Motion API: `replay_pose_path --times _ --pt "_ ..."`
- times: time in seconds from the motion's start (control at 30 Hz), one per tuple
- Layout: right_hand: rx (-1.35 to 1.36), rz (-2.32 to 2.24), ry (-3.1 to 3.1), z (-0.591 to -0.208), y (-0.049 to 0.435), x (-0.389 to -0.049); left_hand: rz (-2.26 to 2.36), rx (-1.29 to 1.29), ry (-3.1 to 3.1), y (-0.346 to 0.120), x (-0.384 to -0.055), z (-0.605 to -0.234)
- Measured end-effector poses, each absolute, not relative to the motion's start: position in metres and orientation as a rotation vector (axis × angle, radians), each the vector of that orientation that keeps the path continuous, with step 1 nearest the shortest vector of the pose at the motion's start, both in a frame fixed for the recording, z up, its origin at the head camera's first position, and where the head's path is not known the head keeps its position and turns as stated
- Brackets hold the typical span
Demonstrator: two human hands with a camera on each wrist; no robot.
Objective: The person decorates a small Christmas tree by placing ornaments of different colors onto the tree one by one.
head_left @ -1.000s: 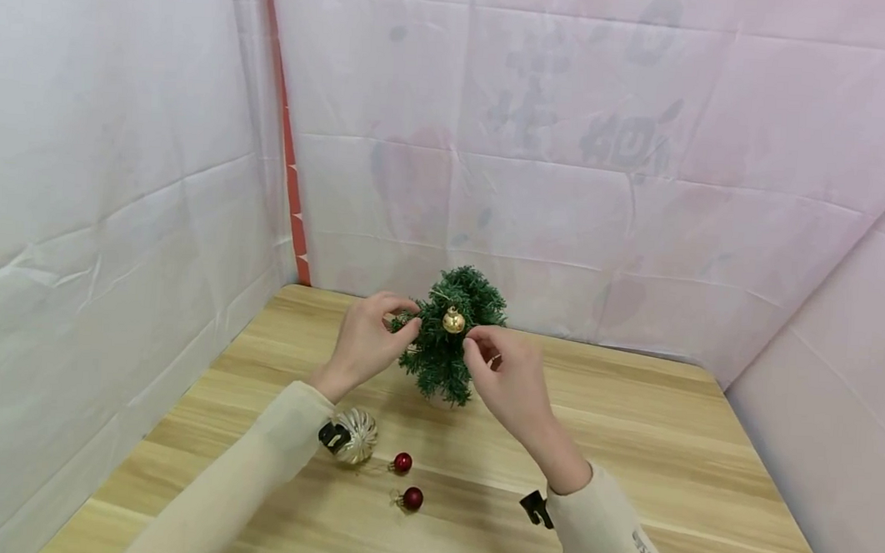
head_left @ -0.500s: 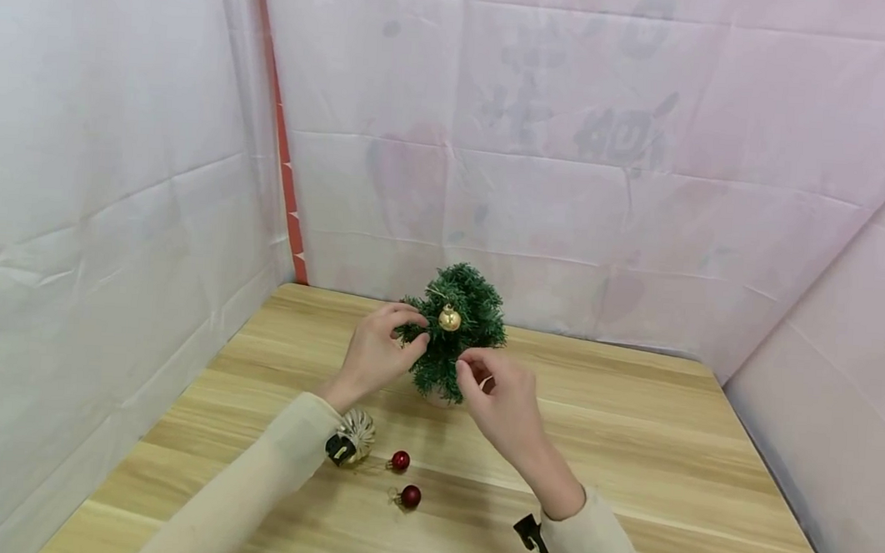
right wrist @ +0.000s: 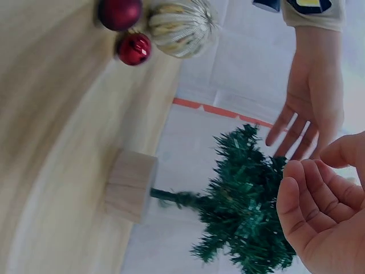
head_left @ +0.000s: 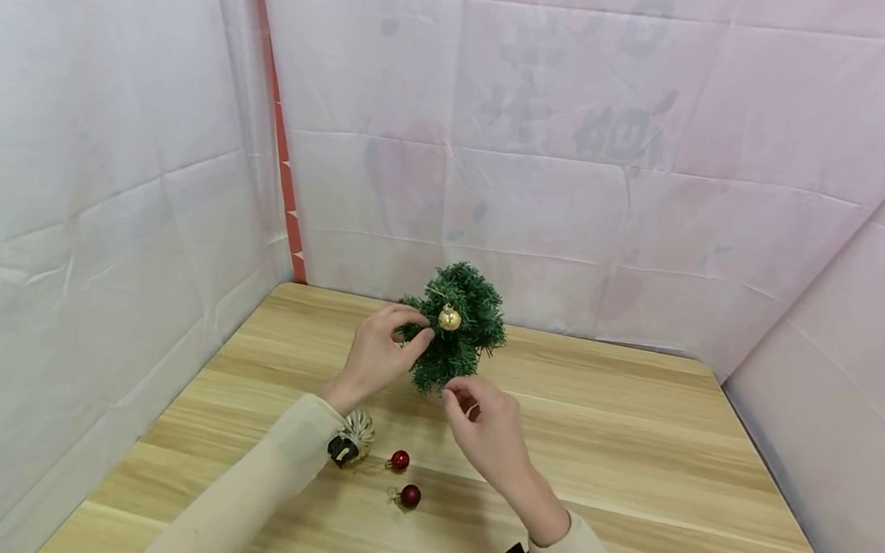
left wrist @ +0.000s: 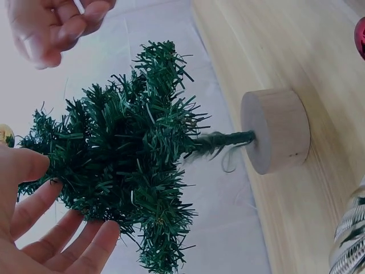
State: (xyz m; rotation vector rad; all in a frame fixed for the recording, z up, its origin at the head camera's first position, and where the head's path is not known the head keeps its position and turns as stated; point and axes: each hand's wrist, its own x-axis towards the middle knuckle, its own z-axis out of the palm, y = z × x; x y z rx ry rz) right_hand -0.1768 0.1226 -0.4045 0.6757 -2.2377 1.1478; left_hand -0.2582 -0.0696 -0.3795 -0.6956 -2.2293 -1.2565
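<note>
The small green tree (head_left: pixel 463 344) stood upright toward the far side of the tabletop (head_left: pixel 628 453), a gold ball (head_left: pixel 449 317) hanging on its near face. The left hand (head_left: pixel 380 347) was at the left branches, grip loosely wide; the right hand (head_left: pixel 487 425), nearer and to the right, curled loosely around nothing. Decorating seemed in hand, this ball apparently settled; next, I judged, called for a light pinch on the bright red ball (head_left: pixel 399 460) lying nearer.

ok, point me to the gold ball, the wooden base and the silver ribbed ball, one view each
Gold ball (head_left: pixel 449 319): head view, middle of its shiny front.
Wooden base (left wrist: pixel 283 132): left wrist view, curved side.
Silver ribbed ball (right wrist: pixel 181 28): right wrist view, ribbed side.
</note>
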Motion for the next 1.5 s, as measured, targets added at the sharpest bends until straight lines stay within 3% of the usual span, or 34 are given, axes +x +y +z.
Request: replay_pose_path --times 0.57,1.0,1.5 --pt "0.831 1.012 -2.45 -0.439 0.123 -0.163 -1.302 -0.703 -2.188 -0.071 -0.26 -0.384" --pt "1.131 0.955 -2.69 -0.447 0.124 -0.159 -1.352 -0.657 -2.203 -0.072 -0.262 -0.384" --pt "1.2 0.859 -2.698 -0.459 0.123 -0.156 -1.376 -0.588 -2.214 -0.075 -0.266 -0.385"
